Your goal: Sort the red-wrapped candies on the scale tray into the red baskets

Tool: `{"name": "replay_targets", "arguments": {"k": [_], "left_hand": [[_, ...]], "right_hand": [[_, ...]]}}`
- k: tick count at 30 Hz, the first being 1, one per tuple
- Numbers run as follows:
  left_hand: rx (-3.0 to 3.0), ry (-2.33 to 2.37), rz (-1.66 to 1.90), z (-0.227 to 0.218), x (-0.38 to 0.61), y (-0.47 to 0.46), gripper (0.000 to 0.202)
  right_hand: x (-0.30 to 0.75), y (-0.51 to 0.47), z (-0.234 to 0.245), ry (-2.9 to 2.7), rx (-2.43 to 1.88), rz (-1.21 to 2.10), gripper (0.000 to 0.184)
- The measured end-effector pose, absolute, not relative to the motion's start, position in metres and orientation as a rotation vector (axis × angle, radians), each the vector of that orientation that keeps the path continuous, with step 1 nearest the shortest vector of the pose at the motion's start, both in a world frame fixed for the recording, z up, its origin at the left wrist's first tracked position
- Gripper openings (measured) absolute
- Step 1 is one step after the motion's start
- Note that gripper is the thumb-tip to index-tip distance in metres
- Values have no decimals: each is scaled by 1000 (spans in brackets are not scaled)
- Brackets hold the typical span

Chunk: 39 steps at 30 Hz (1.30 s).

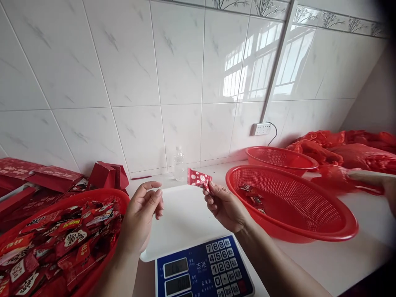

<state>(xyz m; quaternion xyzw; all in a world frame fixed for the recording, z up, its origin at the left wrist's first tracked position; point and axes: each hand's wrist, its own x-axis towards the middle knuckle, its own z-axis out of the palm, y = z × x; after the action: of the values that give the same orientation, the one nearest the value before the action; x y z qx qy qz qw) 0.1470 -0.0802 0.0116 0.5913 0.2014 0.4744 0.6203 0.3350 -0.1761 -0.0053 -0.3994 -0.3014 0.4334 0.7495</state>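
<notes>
Between the thumb and fingers of my right hand (225, 202) is a small red wrapped candy (199, 179) with white round spots, held up above the scale's white pan (182, 218). My left hand (145, 206) hovers over the pan's left edge, fingers loosely curled and apart, with nothing visible in it. Below both hands is the scale's blue keypad panel (201, 268) with number keys and grey displays. At my left stands a red basket (123, 202) full of red snack packets (74, 239). A larger red basket (293, 202) on the right holds a few small packets (253, 198).
Behind the scale stands a clear plastic bottle (178, 163). Red cardboard boxes (55, 177) lie at the left. Another red basket (278, 159) and a heap of red plastic bags (349, 148) sit at the back right. Another person's hand (374, 178) reaches in from the right edge.
</notes>
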Motion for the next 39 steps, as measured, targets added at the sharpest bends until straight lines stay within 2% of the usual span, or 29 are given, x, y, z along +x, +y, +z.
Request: {"name": "replay_targets", "arguments": {"k": [7, 15, 19, 32, 35, 39], "left_hand": [[1500, 407, 974, 6, 150, -87, 32], [1746, 318, 872, 5, 147, -86, 35], [1684, 265, 842, 8, 141, -94, 33], [1320, 137, 805, 19, 134, -116, 32], [1367, 171, 789, 18, 137, -109, 31], [1383, 284, 1006, 21, 137, -97, 35]], "right_hand": [[336, -182, -1, -628, -847, 935, 43], [326, -185, -6, -888, -923, 971, 36], [314, -193, -2, -989, -907, 994, 35], [306, -216, 14, -1186, -884, 955, 39], [315, -210, 11, -1217, -1038, 865, 46], [340, -188, 0, -1162, -1287, 668, 50]]}}
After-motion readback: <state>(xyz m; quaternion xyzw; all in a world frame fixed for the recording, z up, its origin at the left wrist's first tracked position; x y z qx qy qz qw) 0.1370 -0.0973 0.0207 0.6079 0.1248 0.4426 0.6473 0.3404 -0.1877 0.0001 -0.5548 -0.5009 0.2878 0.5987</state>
